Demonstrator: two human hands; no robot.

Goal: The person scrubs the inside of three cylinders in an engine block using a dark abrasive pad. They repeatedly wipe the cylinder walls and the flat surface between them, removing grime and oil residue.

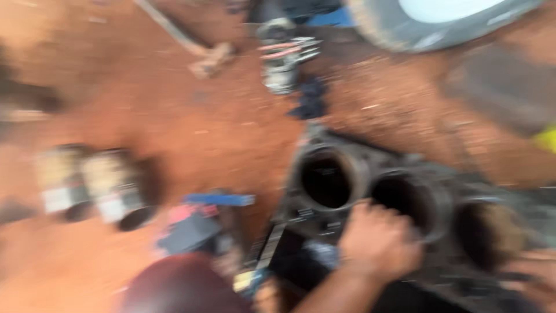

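Note:
The whole view is blurred by motion. A dark, greasy engine block (347,152) with three round cylinder bores lies on red dirt at the lower right. My left hand (377,239) rests on the block's near side, fingers curled over the rim of the middle bore (408,203). My right hand (536,277) shows only partly at the bottom right edge, beside the third bore (483,232). Whether it holds anything is hidden.
Two pale pistons (95,182) lie on the dirt at left. Blue and red tools or boxes (200,223) sit beside the block. Farther back are a hammer (200,52), a metal part (284,61) and dark cloth (311,98). A tyre (428,23) fills the top right.

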